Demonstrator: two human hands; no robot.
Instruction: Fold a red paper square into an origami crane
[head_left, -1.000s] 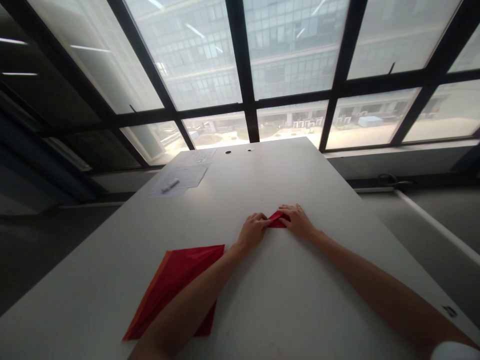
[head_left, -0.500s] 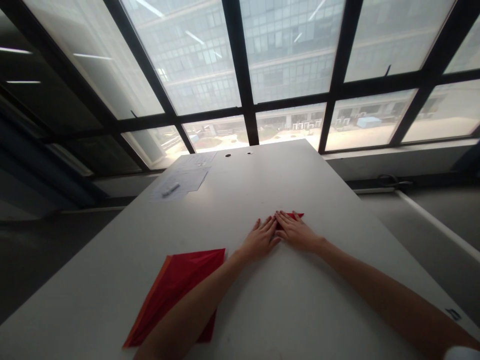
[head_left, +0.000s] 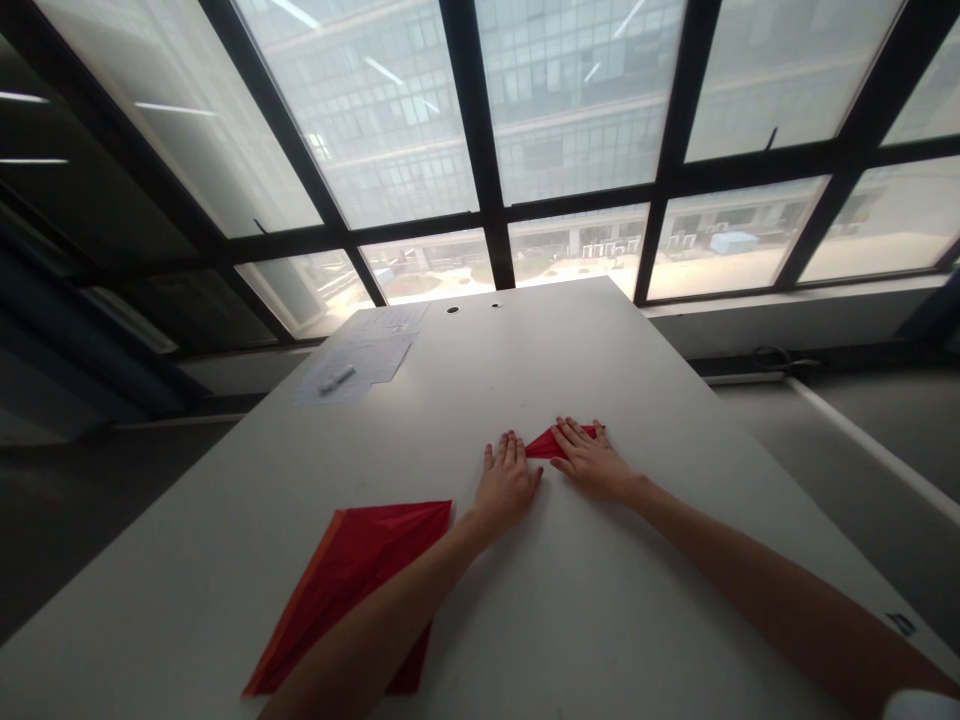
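A small red folded piece, pointed at its left end, lies on the white table; whether it is cloth or paper I cannot tell. My right hand rests flat across its right part with the fingers stretched out, hiding some of it. Just left of its tip, my left hand lies palm down with fingers extended, holding nothing. A larger red sheet with an orange edge spreads on the table at the lower left. My left forearm passes over it and covers part of it.
Printed papers lie at the table's far left, with a small grey-white cylindrical object on them. Two round holes pierce the white table near its far edge. Tall dark-framed windows stand beyond it.
My left hand has slid left, off the small red piece, baring its left point. My right hand stays on the piece nearly where it was.
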